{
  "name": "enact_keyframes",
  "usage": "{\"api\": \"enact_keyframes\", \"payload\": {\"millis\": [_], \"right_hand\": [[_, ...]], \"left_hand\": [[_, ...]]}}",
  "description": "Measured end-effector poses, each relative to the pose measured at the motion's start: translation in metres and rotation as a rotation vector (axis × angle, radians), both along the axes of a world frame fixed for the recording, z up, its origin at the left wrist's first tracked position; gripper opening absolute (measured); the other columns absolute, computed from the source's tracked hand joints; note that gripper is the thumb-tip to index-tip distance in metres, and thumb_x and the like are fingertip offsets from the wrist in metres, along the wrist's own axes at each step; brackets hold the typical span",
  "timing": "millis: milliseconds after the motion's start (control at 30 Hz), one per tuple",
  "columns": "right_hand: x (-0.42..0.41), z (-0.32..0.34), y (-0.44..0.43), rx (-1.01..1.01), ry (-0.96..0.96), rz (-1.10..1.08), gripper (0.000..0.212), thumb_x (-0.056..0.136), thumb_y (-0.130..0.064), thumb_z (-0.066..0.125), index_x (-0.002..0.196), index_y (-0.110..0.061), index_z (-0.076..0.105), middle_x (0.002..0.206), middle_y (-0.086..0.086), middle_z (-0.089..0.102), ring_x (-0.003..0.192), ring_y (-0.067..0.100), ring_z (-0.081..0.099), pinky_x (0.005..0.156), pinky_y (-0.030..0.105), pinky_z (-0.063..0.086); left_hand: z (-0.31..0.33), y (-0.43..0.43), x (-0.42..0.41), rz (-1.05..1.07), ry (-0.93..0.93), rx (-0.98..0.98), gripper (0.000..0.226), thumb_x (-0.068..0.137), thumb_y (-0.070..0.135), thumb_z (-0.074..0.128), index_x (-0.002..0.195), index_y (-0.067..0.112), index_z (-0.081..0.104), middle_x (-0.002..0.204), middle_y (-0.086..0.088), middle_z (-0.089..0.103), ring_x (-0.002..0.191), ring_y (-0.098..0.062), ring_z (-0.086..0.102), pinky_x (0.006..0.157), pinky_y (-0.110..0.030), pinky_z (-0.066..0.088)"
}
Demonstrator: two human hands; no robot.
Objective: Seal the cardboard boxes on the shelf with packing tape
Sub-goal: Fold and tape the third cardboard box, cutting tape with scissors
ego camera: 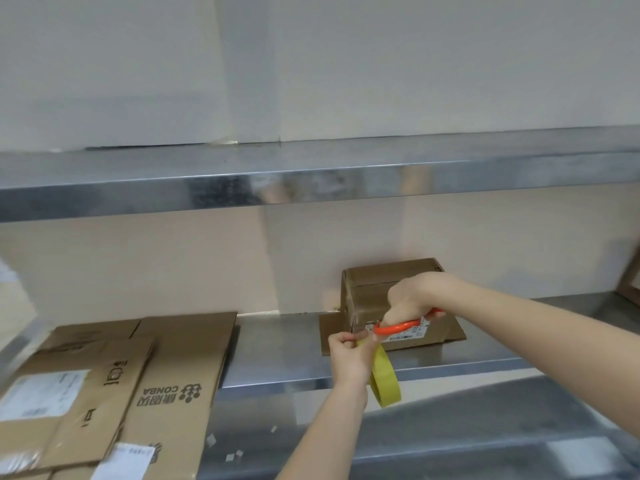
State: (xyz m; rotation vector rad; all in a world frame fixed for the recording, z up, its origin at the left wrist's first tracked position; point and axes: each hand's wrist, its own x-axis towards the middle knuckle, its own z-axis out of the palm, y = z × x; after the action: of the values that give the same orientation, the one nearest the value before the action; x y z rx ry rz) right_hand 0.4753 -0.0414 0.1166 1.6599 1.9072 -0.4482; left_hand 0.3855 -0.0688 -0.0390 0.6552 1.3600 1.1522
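Left hand (pixel 351 355) fingers pinch yellow tape roll (pixel 385 381); right hand (pixel 412 299) fingers curled round orange handle (pixel 398 328) at cardboard box (pixel 381 276).

I count one standing box (pixel 388 271), at least two flattened cartons (pixel 180 368) lower left, one yellow tape roll (pixel 386 379), one orange-handled tool (pixel 398 329), and two hands: left hand (pixel 351 355), right hand (pixel 412 299).

The one camera rides on the person's head and faces forward and a little down into a steel shelf (pixel 277 344), close enough that both forearms reach it. Its wide lens bows the shelf edges. The left hand (pixel 349 355), pinching yellow tape (pixel 384 379), and the right hand (pixel 410 299), gripping an orange handle (pixel 394 329), sit low and right of centre. Just beyond them stands the cardboard box (pixel 381 275). Flattened cardboard (pixel 166 375) lies well left of the left hand. The upper shelf (pixel 311 178) crosses above both hands.
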Motion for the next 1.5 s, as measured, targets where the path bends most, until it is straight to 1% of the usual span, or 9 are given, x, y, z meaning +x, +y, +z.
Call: {"api": "enact_keyframes", "payload": {"millis": [133, 367, 533, 667, 833, 1033, 1167, 1300, 1500], "right_hand": [[-0.002, 0.001, 0.0, 0.009, -0.011, -0.004, 0.057, 0.086, -0.063, 0.053, 0.062, -0.013, 0.042, 0.06, 0.003, 0.042, 0.047, 0.02, 0.037, 0.048, 0.023, 0.034], [-0.007, 0.001, 0.002, 0.001, -0.003, -0.027, 0.06, 0.082, -0.066, 0.059, 0.063, -0.011, 0.042, 0.057, 0.004, 0.041, 0.044, 0.02, 0.036, 0.046, 0.024, 0.033], [-0.007, 0.002, 0.005, 0.012, -0.06, 0.052, 0.062, 0.084, -0.066, 0.055, 0.069, -0.006, 0.053, 0.038, 0.001, 0.047, 0.035, 0.016, 0.042, 0.044, 0.021, 0.037], [-0.002, 0.001, 0.007, 0.037, -0.139, 0.154, 0.065, 0.082, -0.071, 0.052, 0.089, -0.007, 0.059, 0.063, 0.007, 0.057, 0.045, 0.017, 0.047, 0.043, 0.022, 0.037], [0.003, -0.009, 0.014, 0.071, -0.124, 0.222, 0.068, 0.084, -0.067, 0.053, 0.105, -0.003, 0.064, 0.09, 0.009, 0.057, 0.076, 0.023, 0.052, 0.053, 0.025, 0.036], [0.002, -0.005, 0.018, 0.063, -0.119, 0.22, 0.068, 0.079, -0.073, 0.054, 0.092, -0.007, 0.063, 0.081, 0.007, 0.056, 0.07, 0.022, 0.052, 0.051, 0.024, 0.037], [-0.002, -0.004, 0.02, 0.017, -0.031, 0.132, 0.067, 0.077, -0.072, 0.058, 0.056, -0.009, 0.05, 0.047, 0.005, 0.052, 0.047, 0.021, 0.047, 0.051, 0.024, 0.041], [-0.011, -0.007, 0.021, 0.091, -0.029, 0.149, 0.062, 0.082, -0.065, 0.059, 0.052, -0.012, 0.046, 0.028, -0.004, 0.041, 0.034, 0.015, 0.042, 0.041, 0.02, 0.036], [-0.007, -0.015, 0.029, 0.165, -0.121, 0.244, 0.063, 0.081, -0.07, 0.054, 0.072, -0.008, 0.056, 0.065, 0.003, 0.054, 0.057, 0.017, 0.049, 0.051, 0.024, 0.039]], "left_hand": [[0.006, -0.004, 0.0, -0.016, -0.003, 0.018, 0.03, 0.085, 0.023, 0.071, 0.096, 0.018, 0.043, 0.086, -0.003, 0.056, 0.072, -0.013, 0.051, 0.062, -0.025, 0.042], [0.014, -0.009, -0.005, -0.048, 0.072, 0.019, 0.025, 0.088, 0.025, 0.067, 0.1, 0.018, 0.046, 0.096, -0.005, 0.057, 0.077, -0.013, 0.051, 0.062, -0.025, 0.041], [0.021, -0.008, -0.01, -0.076, 0.054, -0.019, 0.021, 0.088, 0.022, 0.067, 0.096, 0.021, 0.047, 0.099, -0.005, 0.057, 0.08, -0.014, 0.052, 0.066, -0.026, 0.043], [0.017, -0.01, -0.009, -0.117, 0.036, -0.062, 0.017, 0.09, 0.02, 0.064, 0.098, 0.02, 0.049, 0.102, -0.006, 0.057, 0.087, -0.017, 0.054, 0.078, -0.03, 0.045], [0.016, -0.005, -0.01, -0.129, 0.034, -0.063, 0.013, 0.091, 0.018, 0.059, 0.099, 0.015, 0.049, 0.097, -0.007, 0.055, 0.085, -0.019, 0.051, 0.077, -0.032, 0.042], [0.018, 0.0, -0.014, -0.153, 0.104, -0.046, 0.013, 0.094, 0.019, 0.056, 0.103, 0.014, 0.049, 0.097, -0.005, 0.052, 0.085, -0.017, 0.047, 0.076, -0.031, 0.039], [0.021, 0.002, -0.016, -0.13, 0.14, -0.041, 0.009, 0.095, 0.019, 0.054, 0.095, 0.018, 0.046, 0.1, -0.005, 0.053, 0.081, -0.013, 0.048, 0.075, -0.03, 0.041], [0.027, 0.005, -0.018, -0.098, 0.1, -0.038, 0.015, 0.093, 0.016, 0.059, 0.087, 0.019, 0.046, 0.09, -0.001, 0.053, 0.076, -0.01, 0.048, 0.069, -0.027, 0.041], [0.027, 0.003, -0.018, -0.124, 0.09, -0.038, 0.01, 0.093, 0.014, 0.055, 0.102, 0.01, 0.053, 0.092, -0.003, 0.056, 0.082, -0.013, 0.051, 0.077, -0.029, 0.042]]}}
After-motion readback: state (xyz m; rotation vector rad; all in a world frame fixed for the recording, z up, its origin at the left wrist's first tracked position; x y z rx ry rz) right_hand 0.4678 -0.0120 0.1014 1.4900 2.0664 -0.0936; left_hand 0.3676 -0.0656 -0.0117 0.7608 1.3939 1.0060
